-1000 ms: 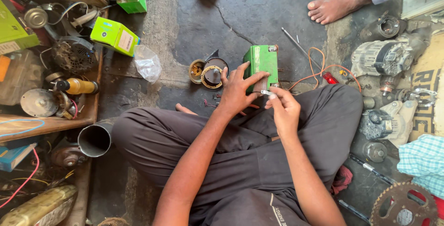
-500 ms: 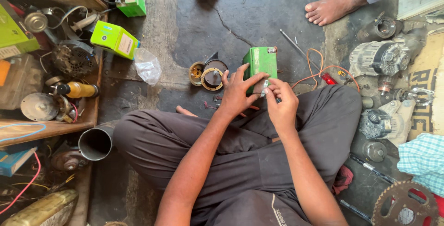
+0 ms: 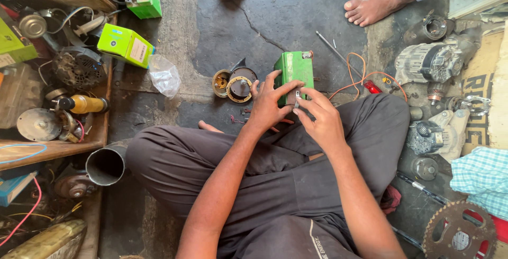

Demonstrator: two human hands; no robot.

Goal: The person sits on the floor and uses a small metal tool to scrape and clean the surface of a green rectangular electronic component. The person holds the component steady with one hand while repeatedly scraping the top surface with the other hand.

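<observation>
A green box-shaped battery [image 3: 294,69] lies on the dark floor in front of my crossed legs. My left hand [image 3: 269,104] grips its near end, fingers spread over the top. My right hand [image 3: 319,117] comes in from the right, and its thumb and fingers pinch a small silvery metal piece [image 3: 297,98] against the battery's near end. The near part of the battery is hidden under both hands. An orange wire [image 3: 353,73] loops on the floor just right of the battery.
Round metal motor parts [image 3: 234,84] and a clear plastic bag [image 3: 164,74] lie left of the battery. Green cartons [image 3: 126,44], a wooden shelf [image 3: 53,148] of parts and a pipe [image 3: 106,164] are at the left. Alternators [image 3: 429,63] and a sprocket [image 3: 459,232] sit at the right; another person's bare foot [image 3: 373,6] is above.
My right hand has closed in on the battery's near end, and my left fingers have spread further over its top. The battery has stayed in place.
</observation>
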